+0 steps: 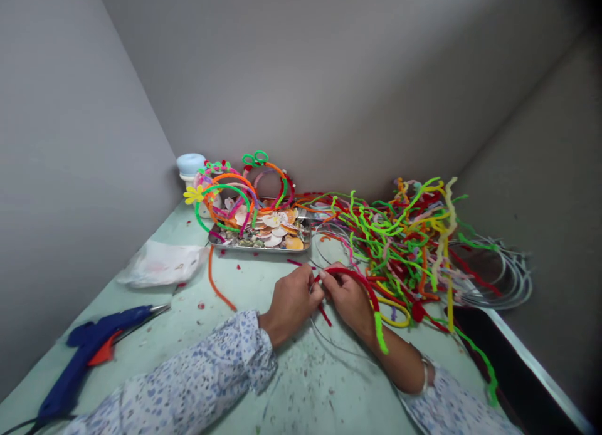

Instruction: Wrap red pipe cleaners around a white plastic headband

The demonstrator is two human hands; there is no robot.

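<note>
Both hands meet over the middle of the table, fingertips almost touching. My left hand [294, 303] is closed, its thumb and forefinger pinching near one end of a red pipe cleaner [360, 275]. A short red tail pokes out below those fingers. My right hand [347, 300] is closed on the same pipe cleaner, which arches over its back and ends in a bright green tip [380, 335] above the wrist. A thin grey wire [336, 346] curves beneath the hands. What lies between the fingertips is partly hidden.
A metal tray [263, 252] of shells stands behind, with finished-looking pipe-cleaner hoops [226, 187] on it. A tangled heap of pipe cleaners [399, 228] and wire coils [510, 278] lie right. At left are a blue glue gun [89, 353] and a plastic bag [164, 264].
</note>
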